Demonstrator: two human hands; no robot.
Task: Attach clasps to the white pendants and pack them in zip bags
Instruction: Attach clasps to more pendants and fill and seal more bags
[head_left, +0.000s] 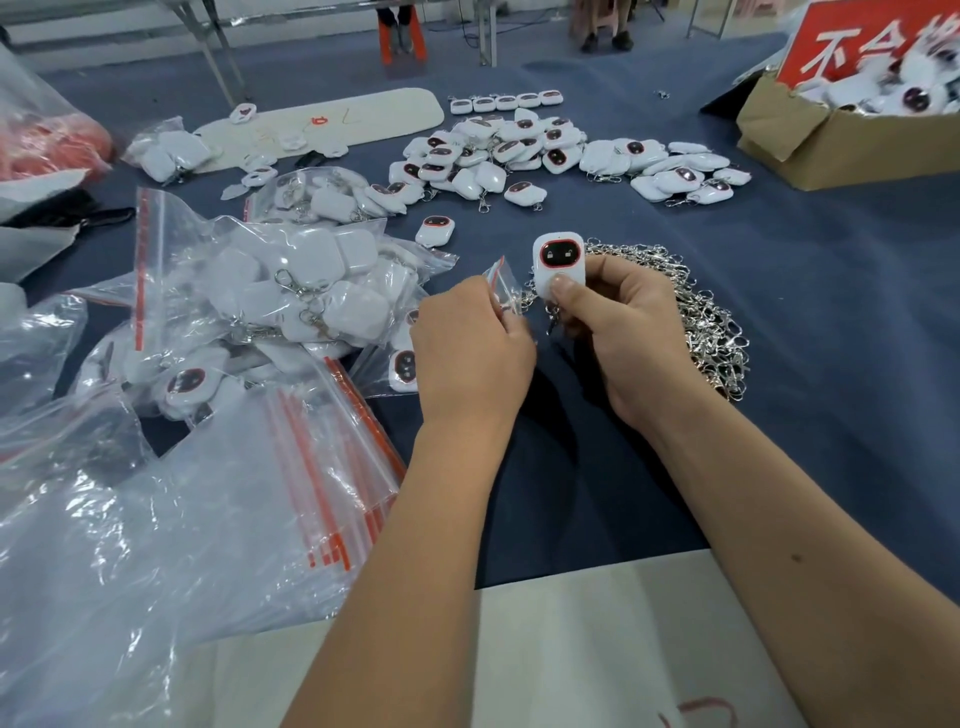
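Note:
My right hand (623, 322) grips a white pendant (558, 262) with a dark red-rimmed face, thumb pressed on its lower front. A metal clasp (553, 319) hangs below the pendant, partly hidden by my fingers. My left hand (467, 348) pinches a small clear zip bag (501, 286) just left of the pendant. A pile of silver clasps (711, 322) lies behind and to the right of my right hand. Loose pendants with clasps (519, 156) are heaped further back on the blue table.
Packed zip bags of pendants (291, 296) lie at the left. A stack of empty red-striped zip bags (322, 467) sits front left under clear plastic. A cardboard box (831, 140) of pendants stands back right. A white board (332, 124) lies at the back.

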